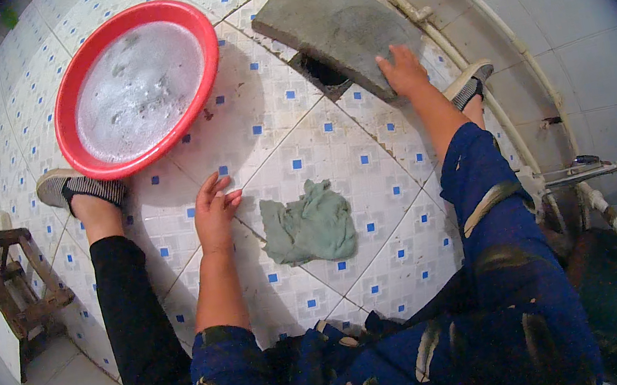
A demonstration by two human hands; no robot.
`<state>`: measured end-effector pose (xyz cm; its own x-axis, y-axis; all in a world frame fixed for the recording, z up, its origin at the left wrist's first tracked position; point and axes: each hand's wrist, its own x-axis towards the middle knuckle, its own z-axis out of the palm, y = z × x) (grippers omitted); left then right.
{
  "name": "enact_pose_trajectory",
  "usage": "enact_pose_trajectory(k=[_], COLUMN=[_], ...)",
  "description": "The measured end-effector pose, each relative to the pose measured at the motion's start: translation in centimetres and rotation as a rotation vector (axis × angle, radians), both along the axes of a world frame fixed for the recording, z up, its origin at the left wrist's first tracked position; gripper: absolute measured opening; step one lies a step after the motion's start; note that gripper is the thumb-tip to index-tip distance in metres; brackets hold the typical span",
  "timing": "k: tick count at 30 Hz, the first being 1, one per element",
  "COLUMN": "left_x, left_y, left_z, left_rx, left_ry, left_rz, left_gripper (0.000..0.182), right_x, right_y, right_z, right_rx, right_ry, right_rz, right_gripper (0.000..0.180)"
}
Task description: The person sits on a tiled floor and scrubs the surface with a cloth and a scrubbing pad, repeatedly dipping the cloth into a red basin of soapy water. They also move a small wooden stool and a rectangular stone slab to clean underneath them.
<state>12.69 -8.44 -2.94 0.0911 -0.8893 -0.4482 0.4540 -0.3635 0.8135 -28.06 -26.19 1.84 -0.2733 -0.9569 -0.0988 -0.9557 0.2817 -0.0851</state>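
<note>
My right hand (406, 71) rests its spread fingers at the near right edge of a grey concrete slab (338, 19); whether it grips the edge I cannot tell. Beside the slab's near side a dark drain hole (324, 72) shows in the floor. Holding nothing, my left hand (215, 211) hovers over the tiles with its fingers loosely apart. To its right a crumpled grey-green cloth (310, 223) lies on the floor. A red plastic basin (211, 65) full of sudsy water (142, 92) stands at the upper left, beyond my left foot.
White tiles (332, 152) with small blue squares cover the floor. Pale pipes (466, 53) run along the right wall. A folding wooden stool (18, 284) stands at the left. My shoes (81, 187) are planted wide apart. A metal bar (604, 167) juts out at the right.
</note>
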Motion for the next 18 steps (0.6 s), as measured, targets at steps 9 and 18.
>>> enact_pose_trajectory(k=[9, 18], left_x=[0.4, -0.5], left_y=[-0.3, 0.1], left_z=[0.1, 1.1], left_rx=[0.004, -0.001], left_ry=[0.034, -0.061], left_rz=[-0.006, 0.019], left_gripper=[0.040, 0.033], right_x=[-0.1, 16.3], right_y=[1.3, 21.0], right_z=[-0.7, -0.2], right_rx=[-0.175, -0.172], right_ry=[0.021, -0.370], right_rz=[0.074, 0.754], right_gripper=[0.055, 0.056])
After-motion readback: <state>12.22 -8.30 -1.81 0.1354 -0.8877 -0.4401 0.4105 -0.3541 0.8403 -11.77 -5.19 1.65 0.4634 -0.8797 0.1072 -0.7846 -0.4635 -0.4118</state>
